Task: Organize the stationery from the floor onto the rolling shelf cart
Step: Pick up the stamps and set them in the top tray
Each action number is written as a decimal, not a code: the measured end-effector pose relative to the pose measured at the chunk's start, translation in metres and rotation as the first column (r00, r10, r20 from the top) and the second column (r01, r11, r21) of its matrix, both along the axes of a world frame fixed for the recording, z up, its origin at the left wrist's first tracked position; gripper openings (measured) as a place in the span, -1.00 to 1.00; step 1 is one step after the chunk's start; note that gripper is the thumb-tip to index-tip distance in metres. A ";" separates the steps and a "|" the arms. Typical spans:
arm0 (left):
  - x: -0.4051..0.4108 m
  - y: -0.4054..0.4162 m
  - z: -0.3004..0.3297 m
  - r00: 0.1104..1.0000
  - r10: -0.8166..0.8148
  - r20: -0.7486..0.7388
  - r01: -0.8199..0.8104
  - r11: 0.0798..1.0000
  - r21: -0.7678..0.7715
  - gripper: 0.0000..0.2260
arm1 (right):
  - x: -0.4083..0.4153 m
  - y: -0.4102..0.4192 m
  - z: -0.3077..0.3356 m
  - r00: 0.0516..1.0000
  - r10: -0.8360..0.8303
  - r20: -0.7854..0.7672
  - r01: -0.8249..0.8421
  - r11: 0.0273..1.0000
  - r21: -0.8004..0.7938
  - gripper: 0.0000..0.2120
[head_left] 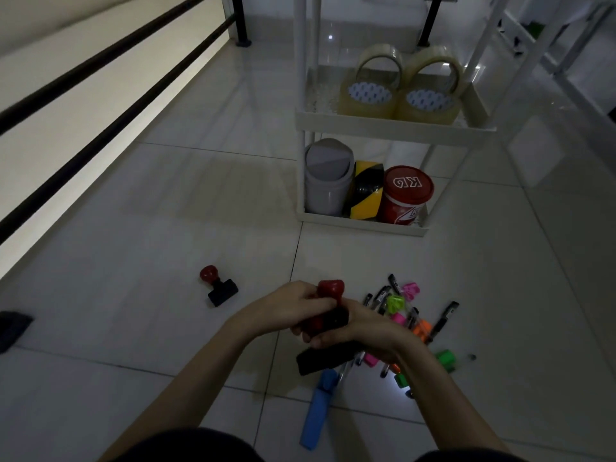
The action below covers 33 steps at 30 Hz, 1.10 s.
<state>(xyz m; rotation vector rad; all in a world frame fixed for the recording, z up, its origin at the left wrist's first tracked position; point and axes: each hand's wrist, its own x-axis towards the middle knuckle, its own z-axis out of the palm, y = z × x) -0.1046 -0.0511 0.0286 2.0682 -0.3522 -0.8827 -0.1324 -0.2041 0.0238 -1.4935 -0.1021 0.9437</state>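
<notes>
both hands [320,320] gripping red-handled stamps [330,291]

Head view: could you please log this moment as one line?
hands: left hand and right hand grip red-handled stamps | floor: another stamp, pens | cart: tape rolls

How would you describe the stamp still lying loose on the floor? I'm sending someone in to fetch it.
Start at the white rolling shelf cart and look down-left across the pale tiled floor. There lies a red-knobbed rubber stamp with a black block base, tipped on its side. It lies alone, left of both hands, away from the pile of pens and neon highlighters.
</notes>
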 end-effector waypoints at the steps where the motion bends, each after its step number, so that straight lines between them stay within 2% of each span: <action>1: -0.001 -0.004 0.001 0.999 0.045 0.005 -0.045 0.999 0.015 -0.64 | -0.001 0.000 -0.004 0.999 -0.025 -0.048 0.027 0.999 0.039 -0.70; 2: 0.000 -0.006 0.000 0.995 0.095 0.010 -0.095 0.995 0.023 -0.53 | -0.001 -0.001 -0.007 0.994 -0.058 -0.097 0.064 0.996 0.067 -0.73; 4: 0.009 -0.005 -0.002 0.958 0.287 -0.021 -0.287 0.957 -0.039 -0.45 | -0.002 -0.002 -0.011 0.969 -0.151 -0.194 0.172 0.980 0.099 -0.71; 6: 0.023 0.007 -0.012 0.843 0.537 -0.018 -0.537 0.840 -0.075 -0.45 | -0.003 -0.006 -0.012 0.937 -0.245 -0.251 0.276 0.956 0.100 -0.67; 7: 0.030 0.017 -0.019 0.780 0.621 0.078 -0.622 0.783 -0.020 -0.46 | -0.003 -0.009 -0.011 0.917 -0.293 -0.270 0.331 0.937 0.107 -0.67; 8: 0.037 0.030 -0.033 0.737 0.627 0.251 -0.664 0.742 0.097 -0.49 | -0.002 -0.014 -0.011 0.894 -0.342 -0.289 0.388 0.914 0.119 -0.67; 9: 0.042 0.044 -0.046 0.722 0.565 0.398 -0.678 0.693 0.245 -0.51 | -0.001 -0.020 -0.012 0.870 -0.386 -0.306 0.442 0.887 0.137 -0.64; 10: 0.045 0.060 -0.062 0.741 0.483 0.467 -0.663 0.637 0.392 -0.48 | 0.000 -0.028 -0.014 0.846 -0.426 -0.319 0.490 0.858 0.154 -0.59; 11: 0.047 0.075 -0.076 0.774 0.431 0.463 -0.631 0.583 0.512 -0.41 | 0.002 -0.035 -0.017 0.818 -0.470 -0.333 0.542 0.823 0.170 -0.52; 13: 0.046 0.100 -0.102 0.828 0.407 0.385 -0.558 0.536 0.633 -0.32 | 0.005 -0.050 -0.022 0.748 -0.544 -0.380 0.641 0.740 0.202 -0.43; 15: 0.042 0.116 -0.125 0.888 0.301 0.348 -0.459 0.548 0.699 -0.35 | 0.007 -0.063 -0.026 0.682 -0.581 -0.443 0.714 0.661 0.232 -0.44; 17: 0.035 0.120 -0.139 0.900 0.212 0.380 -0.428 0.585 0.689 -0.47 | 0.006 -0.071 -0.026 0.644 -0.597 -0.478 0.750 0.617 0.238 -0.43; 22: 0.027 0.107 -0.144 0.885 0.224 0.409 -0.443 0.676 0.588 -0.65 | 0.003 -0.071 -0.027 0.614 -0.608 -0.503 0.769 0.604 0.209 -0.37; 27: 0.023 0.073 -0.120 0.886 0.236 0.399 -0.390 0.846 0.364 -0.71 | 0.000 -0.058 -0.032 0.613 -0.583 -0.532 0.761 0.616 0.202 -0.25; 30: 0.017 0.032 -0.086 0.910 0.092 0.404 -0.191 0.959 0.211 -0.67 | -0.001 -0.053 -0.035 0.637 -0.559 -0.531 0.745 0.623 0.239 -0.18; 33: 0.008 -0.009 -0.049 0.890 -0.055 0.454 0.013 0.995 0.095 -0.64 | -0.001 -0.052 -0.041 0.651 -0.540 -0.533 0.741 0.603 0.294 -0.21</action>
